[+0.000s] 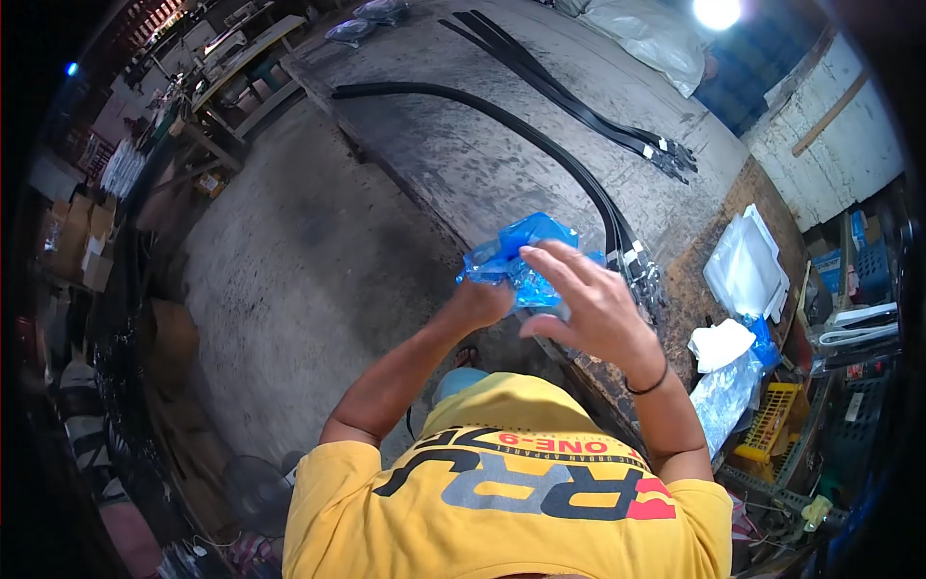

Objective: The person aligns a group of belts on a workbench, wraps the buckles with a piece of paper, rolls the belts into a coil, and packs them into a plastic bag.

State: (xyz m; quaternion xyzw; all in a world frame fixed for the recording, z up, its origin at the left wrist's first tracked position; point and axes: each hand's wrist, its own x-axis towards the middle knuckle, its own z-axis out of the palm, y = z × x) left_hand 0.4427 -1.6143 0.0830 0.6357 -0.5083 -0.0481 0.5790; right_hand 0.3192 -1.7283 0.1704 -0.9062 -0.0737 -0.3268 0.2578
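Note:
A crumpled blue plastic bag [531, 236] is between my two hands, over the near edge of the worktable [405, 145]. My left hand [484, 301] is closed on the lower left part of the bag. My right hand [593, 304] is at the bag's right side, its fingers apart and the thumb stretched out below. Just behind the bag, a bundle of long black straps [511, 121] curves across the table, its metal-tipped ends lying right of my right hand. Another bundle of black straps [550, 87] lies farther back.
Clear plastic packs [743, 265] and a white cloth [721, 344] lie at the table's right end. A yellow basket [772, 422] stands below them. White sacks [651, 43] are at the back, cardboard boxes [77, 236] at the far left.

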